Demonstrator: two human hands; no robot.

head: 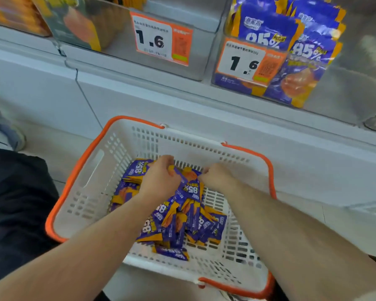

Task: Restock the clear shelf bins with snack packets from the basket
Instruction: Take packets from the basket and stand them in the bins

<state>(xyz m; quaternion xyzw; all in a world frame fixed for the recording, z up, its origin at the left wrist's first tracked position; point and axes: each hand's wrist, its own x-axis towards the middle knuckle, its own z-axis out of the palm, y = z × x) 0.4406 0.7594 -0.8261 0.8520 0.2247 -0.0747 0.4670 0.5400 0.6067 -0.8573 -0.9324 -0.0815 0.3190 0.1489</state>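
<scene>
Both hands reach into the basket [91, 170]. Left hand [161, 177] and right hand [215, 178] each grip packets [182, 216] from the heap; packet axes lie mixed. Bin [276, 51] above holds packets upright.

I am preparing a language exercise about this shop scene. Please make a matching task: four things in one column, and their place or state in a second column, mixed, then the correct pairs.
Things:
1. left hand
2. basket
3. purple packets in the right bin
4. price label 1.6

Places or states:
A. stands on the floor below the shelf, white with an orange rim
B. stuck on the front of a clear bin
C. standing upright on the shelf
D. inside the basket, gripping purple packets

Pairs: 1-D, 2-A, 3-C, 4-B
</scene>
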